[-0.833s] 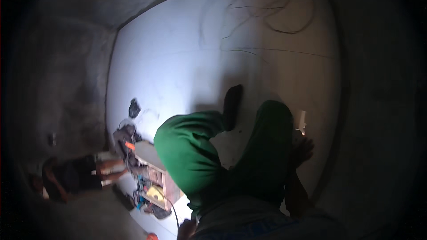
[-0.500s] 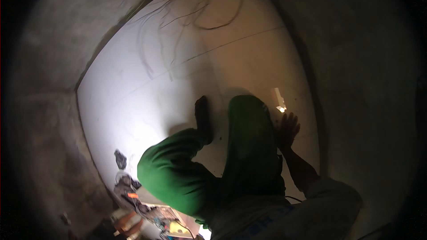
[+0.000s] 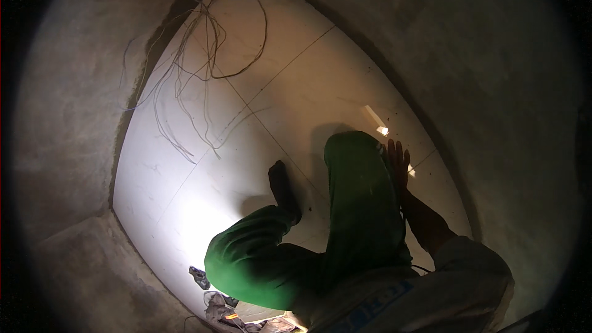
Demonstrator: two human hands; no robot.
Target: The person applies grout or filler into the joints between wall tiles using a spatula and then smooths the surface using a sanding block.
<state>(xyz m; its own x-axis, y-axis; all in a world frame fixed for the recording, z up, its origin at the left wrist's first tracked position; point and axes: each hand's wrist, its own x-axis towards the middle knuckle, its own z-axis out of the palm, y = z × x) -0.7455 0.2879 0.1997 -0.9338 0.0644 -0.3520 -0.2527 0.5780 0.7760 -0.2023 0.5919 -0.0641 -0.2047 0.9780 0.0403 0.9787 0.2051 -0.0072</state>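
My right hand [image 3: 398, 165] is beside my right knee, over the pale tiled floor [image 3: 296, 105]. Its fingers are stretched out, and I can see nothing in it. Just beyond the fingertips a narrow bright strip [image 3: 375, 118] shows on the floor, ending in a brighter spot. Another small bright patch [image 3: 412, 171] lies against the right side of the hand. Whether these are objects or patches of light I cannot tell. My left hand is out of sight. My legs, in green trousers [image 3: 361, 191], are bent, with a dark foot [image 3: 282, 188] on the tiles.
Loose thin cables [image 3: 213, 43] lie looped at the far left, some ends reaching the wall. Bare grey walls [image 3: 468, 74] border the floor. At the lower left are a small dark object [image 3: 199, 277], a dark bundle [image 3: 222, 313] and a board [image 3: 259, 312].
The view has turned, bringing the cables into sharper sight and hiding a yellow item at the bottom. My right hand's fingers have drawn closer together, and a second bright patch shows beside it.
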